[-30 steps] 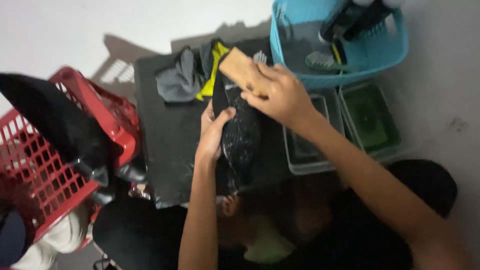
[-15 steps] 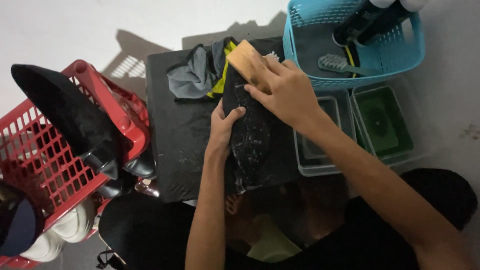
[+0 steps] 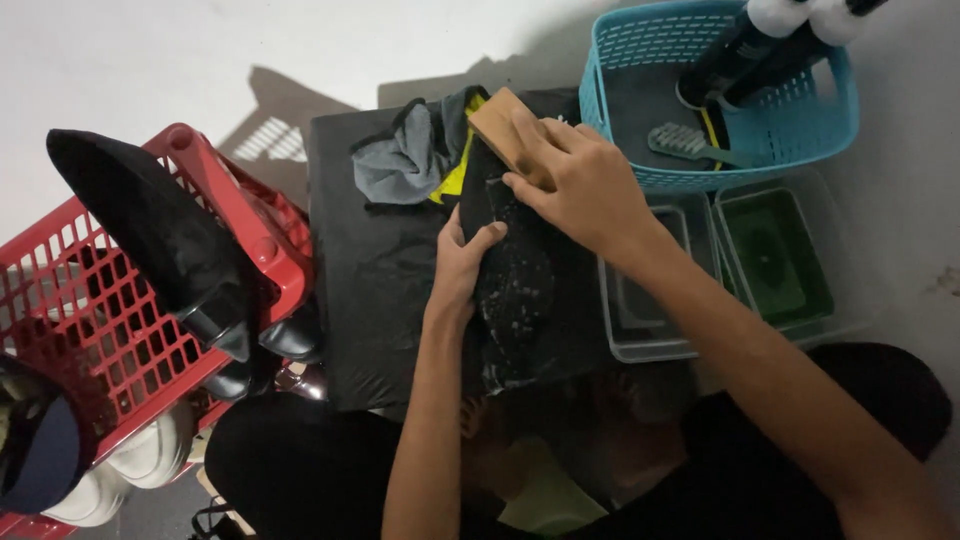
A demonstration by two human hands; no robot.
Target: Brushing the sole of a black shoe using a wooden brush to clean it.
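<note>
Right hand point(image 3: 590, 185) is gripping one wooden brush point(image 3: 508, 130), left hand point(image 3: 462, 265) fingers are clamping one black shoe point(image 3: 515, 285) on the black desk point(image 3: 375, 270); two baskets, two clear tubs alongside.

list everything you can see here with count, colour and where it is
black shoe: one, black with pale flecks, on the mat at centre
wooden brush: one, tan, on the shoe's far end
mat: one, black, under the shoe
cloths: a grey one and a yellow one, bunched at the mat's far edge
red basket: one, red, on the left, holding dark shoes and a black boot
blue basket: one, turquoise, top right, holding bottles and a grey brush
clear tubs: two, on the right; the outer one has a green inside
left hand: steadies the shoe's side
right hand: fingers closed on the wooden brush
</note>
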